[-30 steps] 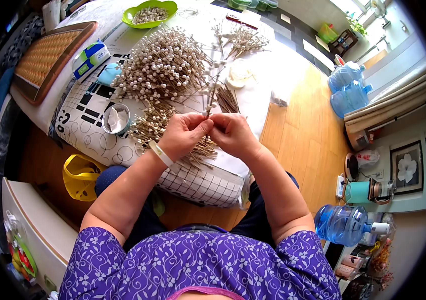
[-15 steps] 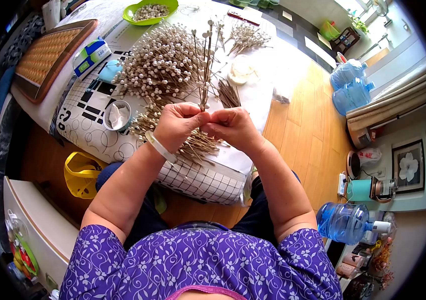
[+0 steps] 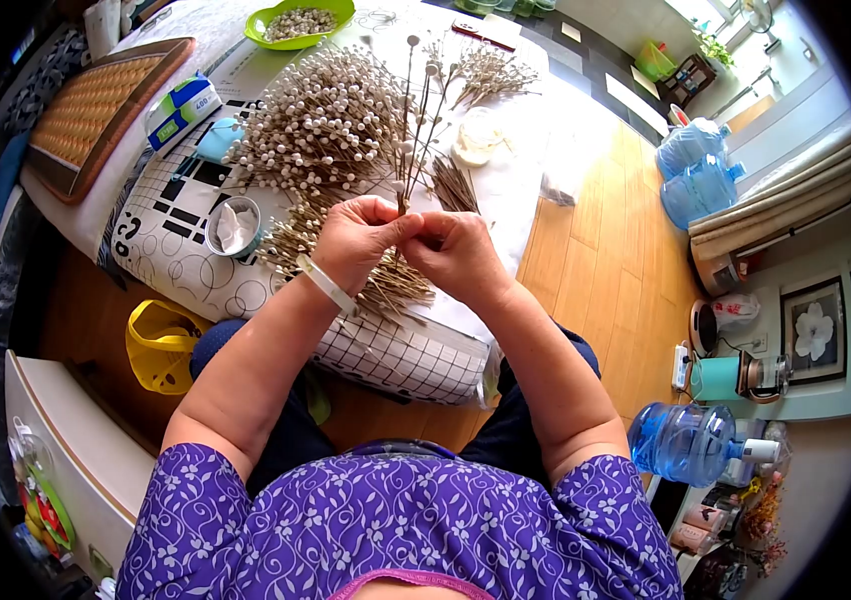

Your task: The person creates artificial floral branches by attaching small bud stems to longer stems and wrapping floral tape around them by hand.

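A slender spray of brown stems tipped with white, bead-like buds point(image 3: 407, 148) is being held upright just on the near side of a large mound of white-budded dried stems point(image 3: 321, 130). It is being pinched low, between narrowly closed fingertips, by the left hand point(image 3: 351, 245) and the right hand point(image 3: 458, 258). Steadiness is best being sought through a light, close grip, with the brittle-looking buds being left unsqueezed. To the mound's right, elbow room is being bounded by the cloth-covered bench's point(image 3: 401, 368) side edge, with wooden flooring point(image 3: 586, 240) being exposed beyond; nearer, loose stems point(image 3: 386, 290) are being overhung by the wrists.
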`<state>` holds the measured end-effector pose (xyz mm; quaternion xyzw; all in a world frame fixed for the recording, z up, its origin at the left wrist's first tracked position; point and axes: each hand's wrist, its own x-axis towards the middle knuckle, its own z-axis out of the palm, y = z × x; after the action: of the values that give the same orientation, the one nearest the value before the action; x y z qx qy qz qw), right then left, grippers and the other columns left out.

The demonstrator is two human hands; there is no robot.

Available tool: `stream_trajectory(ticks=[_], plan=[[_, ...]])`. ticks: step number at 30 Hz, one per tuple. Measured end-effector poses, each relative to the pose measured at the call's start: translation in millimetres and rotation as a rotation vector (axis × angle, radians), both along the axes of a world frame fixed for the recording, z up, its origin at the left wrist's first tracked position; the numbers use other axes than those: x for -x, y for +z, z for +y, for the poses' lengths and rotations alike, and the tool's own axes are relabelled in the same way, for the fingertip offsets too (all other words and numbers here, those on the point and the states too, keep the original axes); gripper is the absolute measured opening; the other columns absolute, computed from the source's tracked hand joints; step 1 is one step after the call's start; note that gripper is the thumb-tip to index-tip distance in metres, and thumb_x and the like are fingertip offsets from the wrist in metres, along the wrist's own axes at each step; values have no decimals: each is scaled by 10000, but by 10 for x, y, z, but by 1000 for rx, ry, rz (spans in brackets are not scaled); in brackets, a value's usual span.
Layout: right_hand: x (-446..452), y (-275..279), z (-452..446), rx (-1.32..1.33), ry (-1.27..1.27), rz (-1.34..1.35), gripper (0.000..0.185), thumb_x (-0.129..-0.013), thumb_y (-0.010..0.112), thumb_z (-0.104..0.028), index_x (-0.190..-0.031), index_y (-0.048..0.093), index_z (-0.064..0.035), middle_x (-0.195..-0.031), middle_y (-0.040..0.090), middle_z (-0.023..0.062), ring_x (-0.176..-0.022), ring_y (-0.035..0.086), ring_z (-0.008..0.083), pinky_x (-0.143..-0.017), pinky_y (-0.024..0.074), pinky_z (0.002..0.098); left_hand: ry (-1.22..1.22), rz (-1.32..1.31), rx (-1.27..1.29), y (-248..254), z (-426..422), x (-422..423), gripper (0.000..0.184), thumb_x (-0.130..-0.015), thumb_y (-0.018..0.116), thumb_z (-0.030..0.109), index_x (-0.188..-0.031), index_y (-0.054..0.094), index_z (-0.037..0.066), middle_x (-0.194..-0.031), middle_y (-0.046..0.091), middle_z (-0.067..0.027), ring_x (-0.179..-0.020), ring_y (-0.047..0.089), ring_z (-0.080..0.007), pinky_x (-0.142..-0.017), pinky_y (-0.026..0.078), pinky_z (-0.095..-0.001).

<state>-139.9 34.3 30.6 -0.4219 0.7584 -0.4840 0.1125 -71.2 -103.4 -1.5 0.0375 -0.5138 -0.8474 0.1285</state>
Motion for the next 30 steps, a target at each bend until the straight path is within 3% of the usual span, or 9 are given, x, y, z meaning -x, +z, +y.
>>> stream_trajectory(ticks=[2, 5, 6, 8, 11, 15, 20, 24, 30], plan=[[20, -6, 13, -9, 40, -17, 132, -759, 611, -98, -703, 577, 17, -521, 453, -30, -522, 363, 17, -446, 343, 217, -14, -13, 42, 30, -2, -7, 107, -759, 661, 64, -822, 618, -11, -775, 624, -55, -686, 567, -92, -643, 462, -202], [75, 35, 50, -25, 89, -40, 135, -776, 599, -98, -711, 576, 18, -520, 441, -37, -524, 363, 16, -450, 340, 211, -28, -18, 108, 170, 64, -58, 139, -770, 659, 86, -846, 622, -25, -787, 628, -60, -690, 563, -79, -638, 459, -194], [84, 38, 51, -26, 89, -40, 135, -776, 599, -98, -711, 576, 18, -520, 441, -37, -524, 363, 16, -450, 340, 211, -30, -15, 130, 187, 85, -76, 145, -778, 651, 87, -859, 623, -30, -791, 629, -59, -700, 563, -77, -644, 460, -193], [97, 38, 52, -38, 93, -60, 115, -722, 602, -107, -726, 598, 7, -523, 522, 108, -446, 454, 130, -475, 408, 280, -20, 0, 164, 99, 58, -46, 149, -782, 645, 86, -869, 623, -33, -788, 631, -58, -701, 566, -76, -644, 463, -196], [147, -19, 55, -10, 108, -256, 113, -739, 612, -102, -765, 622, 8, -534, 553, 70, -482, 480, 90, -495, 424, 259, -16, -10, 180, 89, 6, -26, 145, -785, 640, 81, -874, 625, -32, -778, 634, -56, -696, 570, -76, -639, 466, -197], [98, 33, 61, -53, 108, -246, 114, -751, 618, -98, -794, 635, 7, -555, 577, 46, -514, 500, 65, -508, 434, 243, -37, -45, 120, 87, -39, -23, 120, -770, 655, 74, -844, 629, -16, -757, 634, -52, -674, 573, -76, -622, 464, -192], [111, -81, 29, -11, 114, -122, 136, -761, 601, -121, -717, 592, 7, -507, 504, 74, -467, 405, 69, -452, 378, 265, -43, 20, 77, -26, -65, 0, 103, -753, 675, 77, -795, 621, 1, -764, 627, -49, -680, 561, -68, -616, 452, -186], [109, -44, 40, 4, 135, -99, 156, -765, 593, -132, -697, 569, 6, -495, 467, 85, -458, 369, 78, -437, 352, 274, -112, -19, 108, 105, -41, -29, 127, -778, 642, 66, -877, 616, -9, -806, 625, -55, -763, 570, -91, -715, 451, -202], [143, -69, 79, 5, 171, -295, 122, -777, 584, -111, -737, 592, 3, -507, 502, 43, -478, 402, 62, -452, 375, 255, -44, -73, 218, 119, -24, -52, 113, -782, 642, 77, -853, 624, -8, -804, 633, -61, -731, 576, -89, -689, 464, -210]])
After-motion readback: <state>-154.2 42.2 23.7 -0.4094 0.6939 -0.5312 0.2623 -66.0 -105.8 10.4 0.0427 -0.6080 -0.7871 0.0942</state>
